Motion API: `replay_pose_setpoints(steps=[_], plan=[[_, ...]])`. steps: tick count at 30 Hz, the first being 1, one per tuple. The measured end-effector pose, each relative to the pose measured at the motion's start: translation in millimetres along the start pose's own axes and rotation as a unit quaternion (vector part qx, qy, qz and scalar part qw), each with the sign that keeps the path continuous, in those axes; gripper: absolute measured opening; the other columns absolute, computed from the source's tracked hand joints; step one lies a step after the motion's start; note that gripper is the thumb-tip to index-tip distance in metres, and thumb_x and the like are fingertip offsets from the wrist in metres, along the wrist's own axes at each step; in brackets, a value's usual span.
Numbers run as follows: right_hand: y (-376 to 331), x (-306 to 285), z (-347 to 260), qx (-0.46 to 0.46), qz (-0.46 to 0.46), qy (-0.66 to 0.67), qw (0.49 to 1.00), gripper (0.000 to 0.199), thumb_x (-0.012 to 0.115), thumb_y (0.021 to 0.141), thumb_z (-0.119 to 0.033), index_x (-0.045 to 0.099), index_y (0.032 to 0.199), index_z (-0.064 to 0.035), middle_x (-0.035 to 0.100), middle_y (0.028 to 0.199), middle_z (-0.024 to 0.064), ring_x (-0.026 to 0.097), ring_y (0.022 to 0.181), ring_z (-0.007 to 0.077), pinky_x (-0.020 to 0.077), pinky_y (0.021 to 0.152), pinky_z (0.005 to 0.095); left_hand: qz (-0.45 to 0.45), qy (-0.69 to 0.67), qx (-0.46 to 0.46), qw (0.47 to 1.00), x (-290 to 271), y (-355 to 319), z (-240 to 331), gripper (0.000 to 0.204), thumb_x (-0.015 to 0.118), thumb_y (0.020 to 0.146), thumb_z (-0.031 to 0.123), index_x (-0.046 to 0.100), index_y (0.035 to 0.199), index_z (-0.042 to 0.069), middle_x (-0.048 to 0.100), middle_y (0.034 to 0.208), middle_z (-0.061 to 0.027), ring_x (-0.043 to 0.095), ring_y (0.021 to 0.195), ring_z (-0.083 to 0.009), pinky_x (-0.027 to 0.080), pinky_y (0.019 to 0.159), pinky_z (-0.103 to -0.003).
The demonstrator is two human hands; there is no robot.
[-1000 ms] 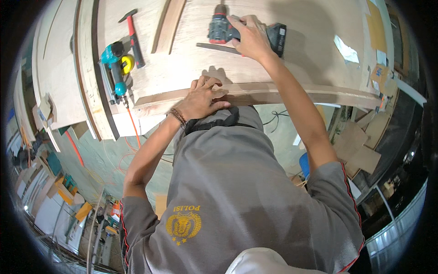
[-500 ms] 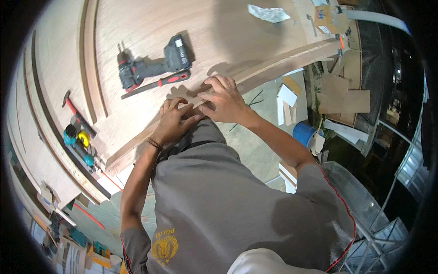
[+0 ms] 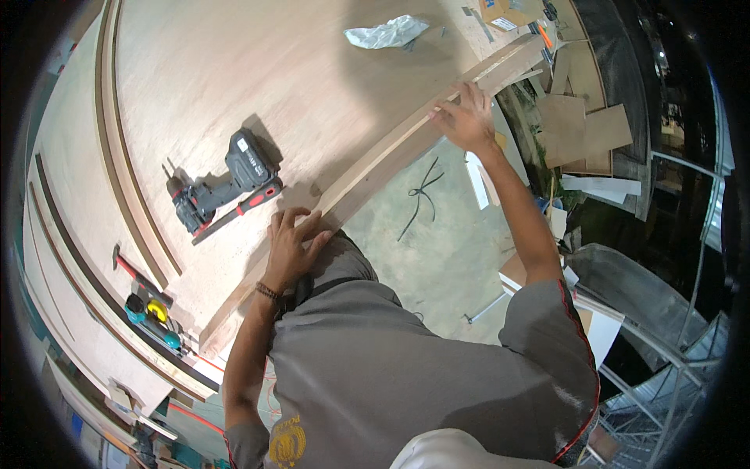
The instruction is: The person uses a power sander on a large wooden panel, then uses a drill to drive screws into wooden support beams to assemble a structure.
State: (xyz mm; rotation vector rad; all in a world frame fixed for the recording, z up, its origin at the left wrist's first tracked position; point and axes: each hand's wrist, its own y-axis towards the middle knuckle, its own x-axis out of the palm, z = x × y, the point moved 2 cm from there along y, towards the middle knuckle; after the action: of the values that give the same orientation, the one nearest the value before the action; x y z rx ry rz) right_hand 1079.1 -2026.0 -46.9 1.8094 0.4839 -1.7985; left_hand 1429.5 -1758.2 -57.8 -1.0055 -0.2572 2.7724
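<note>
Hands well apart on 1 long curved wood strip (image 3: pixel 391 160) along the table (image 3: pixel 234 78) edge — left hand (image 3: pixel 293 246) flat, right hand (image 3: pixel 465 117) far up, fingers resting open.

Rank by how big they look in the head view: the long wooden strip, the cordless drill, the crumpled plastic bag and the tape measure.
1. long wooden strip
2. cordless drill
3. crumpled plastic bag
4. tape measure

The bag sits farther away near the picture's rim, so its rank under the drill is unsure.
</note>
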Motion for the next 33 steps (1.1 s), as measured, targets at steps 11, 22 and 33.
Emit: replay_pose_setpoints(steps=[11,22,33], plan=[[39.9,5.3,158.1,0.2,-0.096,-0.22,0.95,0.058,0.038,0.099,-0.065,0.076,0.121,-0.0266,0.048,0.147,0.0127,0.037,0.141,0.0299,0.023,0.118,0.0524,0.005,0.062,-0.036,0.997,-14.9,-2.4,11.7,0.021,0.074,0.09,0.026,0.08,0.105,0.014,0.062,0.113,-0.0076,0.05,0.116,-0.0308,0.042,0.099,-0.045],[82.1,7.6,233.1,0.304,-0.253,-0.271,0.878,0.069,0.017,0.1,-0.07,0.053,0.148,-0.0354,0.031,0.163,0.0083,0.021,0.153,0.0284,0.0119,0.124,0.0527,0.037,0.078,-0.164,0.983,-29.5,-37.5,-22.2,0.027,0.078,0.087,0.027,0.077,0.103,0.005,0.066,0.11,-0.0146,0.06,0.106,-0.0338,0.05,0.089,-0.047],[107.6,33.3,295.2,0.45,-0.2,-0.232,0.839,0.069,0.025,0.098,-0.07,0.047,0.151,-0.0332,0.029,0.163,0.0062,0.024,0.151,0.0291,0.0248,0.115,0.0675,-0.041,0.181,-0.133,0.974,-38.2,-165.8,-104.1,0.115,0.092,0.064,0.034,0.029,0.157,0.009,0.06,0.129,-0.0199,0.057,0.117,-0.0417,0.048,0.099,-0.053]])
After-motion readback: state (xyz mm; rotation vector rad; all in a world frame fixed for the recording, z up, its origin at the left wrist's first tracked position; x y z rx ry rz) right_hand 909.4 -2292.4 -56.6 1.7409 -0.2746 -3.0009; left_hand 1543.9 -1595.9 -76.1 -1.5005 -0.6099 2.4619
